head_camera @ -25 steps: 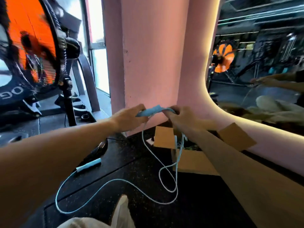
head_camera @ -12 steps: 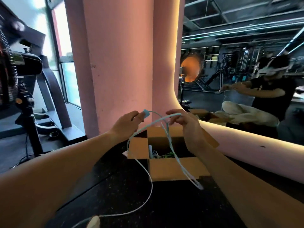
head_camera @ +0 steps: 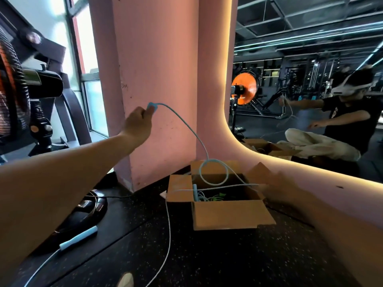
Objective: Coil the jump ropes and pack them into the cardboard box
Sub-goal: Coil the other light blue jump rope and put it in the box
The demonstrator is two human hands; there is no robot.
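A light blue jump rope [head_camera: 187,129] runs from my raised left hand [head_camera: 137,122], which grips one handle end against the pink pillar, down into a small loop over the open cardboard box [head_camera: 228,214]. My right hand [head_camera: 277,186] is blurred at the box's right flap and holds the rope pulled taut across the opening. The rope then trails down over the dark floor. Its other blue handle [head_camera: 79,238] lies on the floor at the left. Inside the box lie another blue handle and green and pale cords.
A pink pillar [head_camera: 157,79] stands right behind the box. A mirror [head_camera: 310,90] at the right reflects a seated person. A black and orange fan [head_camera: 18,96] stands at the left, with a black object [head_camera: 91,206] on the floor beside the pillar.
My hands have drawn apart: the left rose up and left with the handle end, the right dropped to the box's right side, stretching the rope. A small loop has formed over the box.
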